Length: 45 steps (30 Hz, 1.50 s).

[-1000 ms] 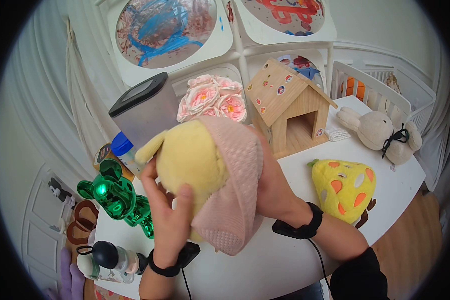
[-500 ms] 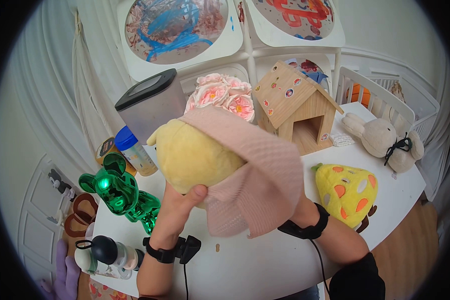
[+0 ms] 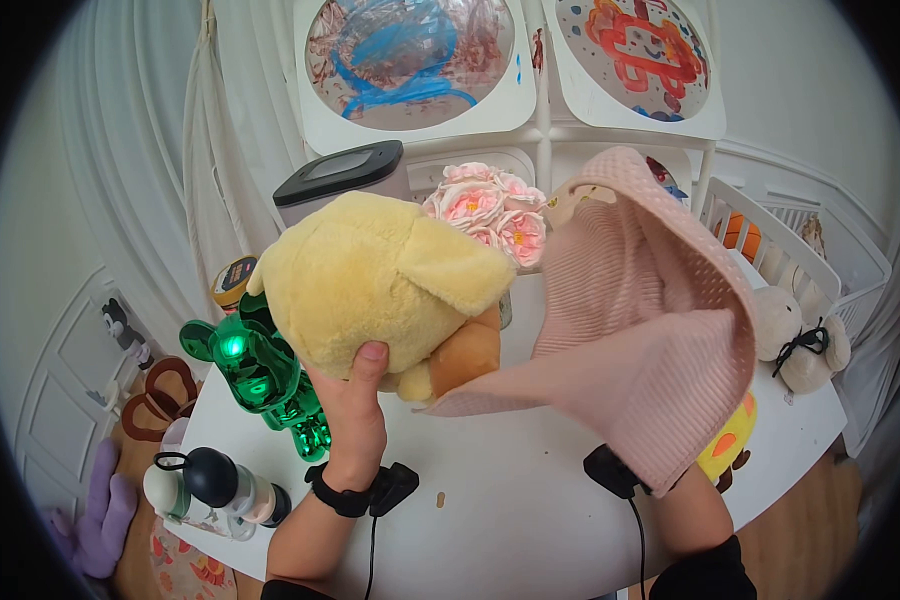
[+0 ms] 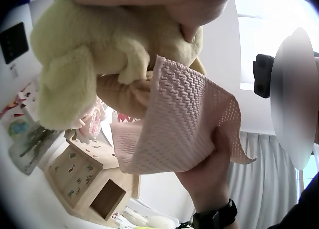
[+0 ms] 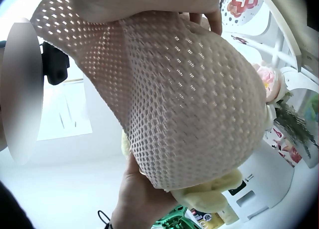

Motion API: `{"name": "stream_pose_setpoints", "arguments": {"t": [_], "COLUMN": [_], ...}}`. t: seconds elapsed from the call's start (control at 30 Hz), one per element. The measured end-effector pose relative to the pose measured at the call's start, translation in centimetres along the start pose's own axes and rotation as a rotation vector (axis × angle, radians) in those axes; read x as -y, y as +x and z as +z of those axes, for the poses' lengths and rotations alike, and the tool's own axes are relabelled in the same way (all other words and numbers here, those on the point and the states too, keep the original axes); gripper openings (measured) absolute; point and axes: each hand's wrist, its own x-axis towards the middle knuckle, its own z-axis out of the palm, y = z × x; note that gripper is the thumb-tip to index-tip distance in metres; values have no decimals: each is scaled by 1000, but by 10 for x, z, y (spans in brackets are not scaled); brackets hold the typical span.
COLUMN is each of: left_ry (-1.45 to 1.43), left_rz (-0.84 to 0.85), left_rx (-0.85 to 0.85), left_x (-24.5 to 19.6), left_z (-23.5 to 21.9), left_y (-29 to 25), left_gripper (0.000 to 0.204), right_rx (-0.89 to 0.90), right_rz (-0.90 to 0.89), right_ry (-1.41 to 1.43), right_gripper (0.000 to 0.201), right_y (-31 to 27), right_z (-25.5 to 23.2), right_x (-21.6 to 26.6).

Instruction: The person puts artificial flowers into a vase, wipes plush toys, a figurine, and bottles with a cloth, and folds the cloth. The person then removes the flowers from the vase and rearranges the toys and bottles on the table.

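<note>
A yellow plush toy (image 3: 345, 280) with floppy ears and a brown body part is held up by my left hand (image 3: 355, 425), thumb pressed on its near side. To its right spreads a pink knitted cloth (image 3: 650, 370), its lower corner close to the toy. Behind that cloth my right hand is hidden in the head view; in the left wrist view the right hand (image 4: 209, 164) grips it from beneath. The cloth's holey weave fills much of the right wrist view, with the toy's yellow plush (image 5: 204, 194) showing below it.
On the white table (image 3: 510, 480) stand a shiny green bear figure (image 3: 255, 365), bottles (image 3: 225, 485), a dark-lidded container (image 3: 340, 175) and pink flowers (image 3: 480, 205). A wooden house (image 4: 94, 184), a grey plush rabbit (image 3: 795, 335) and a yellow spotted plush (image 3: 730, 440) are partly covered by the cloth in the head view.
The pink cloth, earlier wrapped around the toy, has come away from it to the right with my right hand. The toy has turned and moved slightly up, showing its ear and brown part.
</note>
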Motion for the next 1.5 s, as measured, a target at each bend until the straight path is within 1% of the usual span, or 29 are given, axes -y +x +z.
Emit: {"name": "stream_pose_setpoints", "arguments": {"t": [0.1,0.13,0.17,0.2,0.23,0.37,0.4,0.43,0.47,0.5,0.53,0.57,0.6,0.63,0.7,0.73,0.8,0.83,0.87,0.9,0.93,1.0,1.03,1.13,1.23,1.33,1.4,1.43,1.5], "left_ry": [-27,-159,-288,-323,-322,-175,-175,-32,109,34,32,-12,-55,-56,-76,-76,38,38,-47,-131,-129,-333,-235,-218,-195,-177,-164,-158,-147], "left_rz": [2,-84,-172,-276,-278,-481,-481,-382,-282,-335,-337,-354,-370,-372,-418,-419,-357,-357,-391,-424,-426,-583,-470,-484,-489,-490,-491,-491,-492], "left_rx": [14,124,236,213,216,313,318,434,544,612,613,612,611,612,503,504,417,421,348,273,274,120,179,241,318,397,447,471,521], "left_x": [5,11,13,13,11,5,0,-7,-15,-23,-24,-25,-25,-24,-20,-18,-7,4,20,25,26,13,-3,-4,-6,-7,-8,-9,-9], "left_z": [-4,-8,-11,-6,-6,-6,-2,5,12,17,20,22,24,24,24,22,15,6,-6,-10,-10,6,19,21,21,20,19,18,16], "left_y": [-9,-17,-24,-37,-38,-38,-37,-34,-31,-28,-28,-29,-29,-29,-29,-27,-22,-23,-29,-31,-32,-29,-30,-32,-33,-33,-34,-35,-37], "left_gripper": [86,83,80,77,77,80,80,81,83,84,84,80,75,75,63,63,55,55,55,56,56,59,63,62,61,60,60,59,59], "right_rx": [2,0,-3,-8,-9,-9,-11,-15,-15,-15,-13,-12,-10,-8,-3,-2,-1,-2,-4,-4,-3,0,0,-7,-3,-2,-124,-124,-131], "right_rz": [-1,-2,-2,-1,0,9,8,7,9,12,14,16,17,19,23,24,26,27,28,30,31,36,39,49,51,49,112,112,344], "right_ry": [-12,-17,-21,-24,-27,-42,-46,-50,-53,-57,-61,-65,-69,-72,-78,-81,-87,-91,-94,-96,-98,-104,-109,-118,-121,-129,-97,-98,97], "right_gripper": [71,72,72,73,73,75,76,76,77,77,78,78,79,79,80,81,82,82,83,83,84,85,85,87,88,89,87,87,82], "right_y": [-8,-23,-3,13,-25,-9,-7,-14,7,70,23,-23,-17,-20,13,17,21,21,21,20,20,20,20,27,9,9,3,3,4], "right_z": [8,17,29,42,40,43,43,39,42,76,54,31,28,28,36,34,36,37,39,41,44,52,56,76,60,62,67,66,64], "right_x": [4,6,5,4,8,11,12,14,28,7,13,19,20,21,19,20,21,22,23,24,24,25,26,26,32,37,46,50,56]}}
